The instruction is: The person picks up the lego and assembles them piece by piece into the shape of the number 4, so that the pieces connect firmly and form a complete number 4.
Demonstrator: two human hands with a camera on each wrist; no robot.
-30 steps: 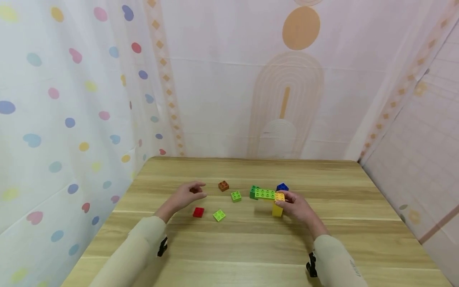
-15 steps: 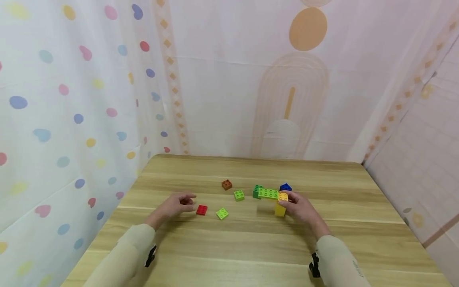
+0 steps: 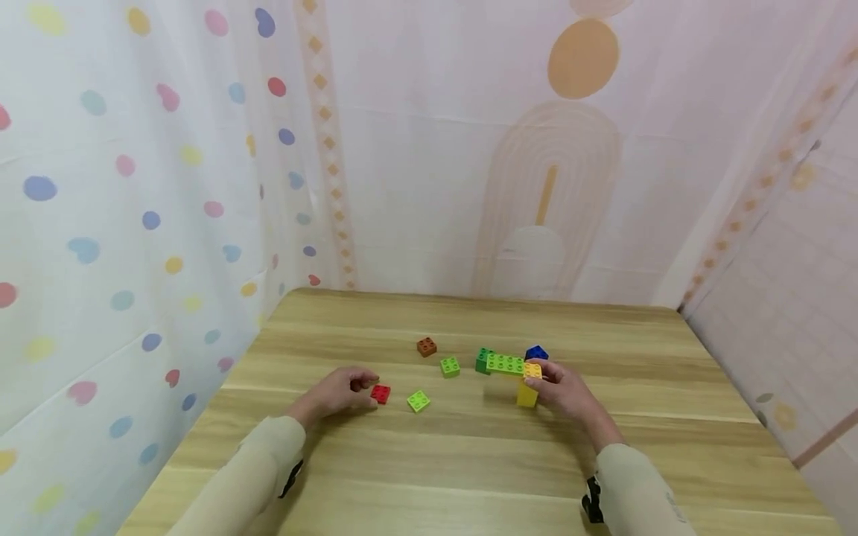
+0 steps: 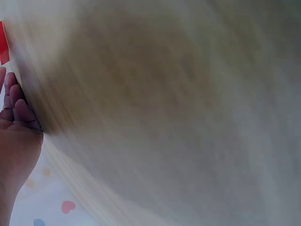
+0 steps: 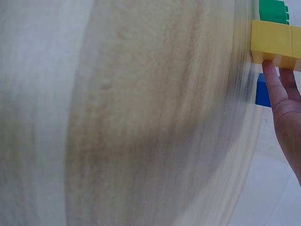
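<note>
My left hand (image 3: 338,392) reaches to a flat red building brick (image 3: 380,394), with thumb and fingers spread at its left side. In the left wrist view a small gap shows between the fingers (image 4: 11,89) and the red brick (image 4: 3,43). My right hand (image 3: 566,391) holds a stack of yellow bricks (image 3: 526,393) upright on the table, thumb in front and fingers behind. From the stack's top a long light green brick (image 3: 505,363) extends leftward. In the right wrist view the fingers touch the yellow bricks (image 5: 272,41).
Left of the stack lie two lime green bricks (image 3: 418,401) and a brown brick (image 3: 426,347). A dark green brick (image 3: 482,361) stands by the long brick's left end. Behind my right hand is a blue brick (image 3: 536,353). Curtains hang behind the wooden table (image 3: 429,469).
My left hand first drew back to the left and down, then moved right to the red brick. My right hand stays on the yellow stack. The head view has shifted slightly.
</note>
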